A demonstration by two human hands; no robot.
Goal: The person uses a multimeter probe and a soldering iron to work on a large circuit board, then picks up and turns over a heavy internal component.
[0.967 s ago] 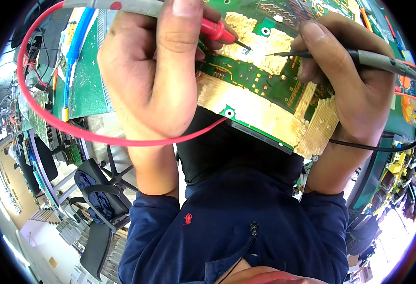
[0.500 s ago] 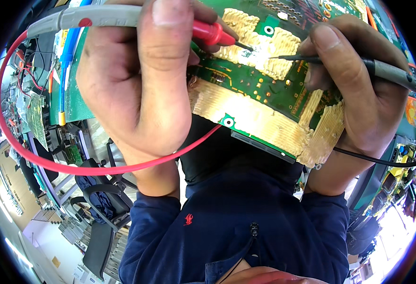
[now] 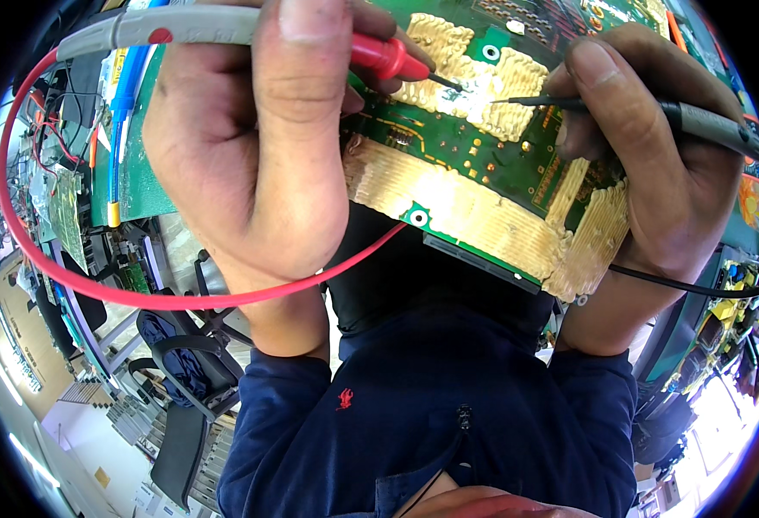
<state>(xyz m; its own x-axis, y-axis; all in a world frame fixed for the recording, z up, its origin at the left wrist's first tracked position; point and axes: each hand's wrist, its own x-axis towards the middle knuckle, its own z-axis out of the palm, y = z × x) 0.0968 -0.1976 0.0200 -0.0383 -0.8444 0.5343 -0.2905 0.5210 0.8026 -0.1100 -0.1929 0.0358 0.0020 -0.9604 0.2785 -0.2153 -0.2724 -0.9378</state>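
Two test probes, two points on one coated circuit board

We see the left hand [image 3: 233, 186] closed around a red-and-grey test probe [image 3: 379, 57], thumb uppermost, and the right hand [image 3: 655, 160] pinching a black-and-grey test probe [image 3: 690, 121] between thumb and fingers. The two thin tips point toward each other, near but apart, over a brightly lit spot; we cannot tell whether either tip touches metal.

Under them lies the green circuit board [image 3: 504, 164], tilted across the view between the hands. Around the lit spot we find a ridged tan patch [image 3: 522, 78], and a broad tan band [image 3: 466, 207] follows the board's near edge, where a dark connector [image 3: 481, 262] shows. A red lead [image 3: 138, 298] loops below the left hand; a black lead [image 3: 686, 292] passes by the right wrist.

Farther left, we see a blue tube with a yellow tip [image 3: 120, 112] over a green mat [image 3: 151, 164], and below that an office chair [image 3: 181, 371].
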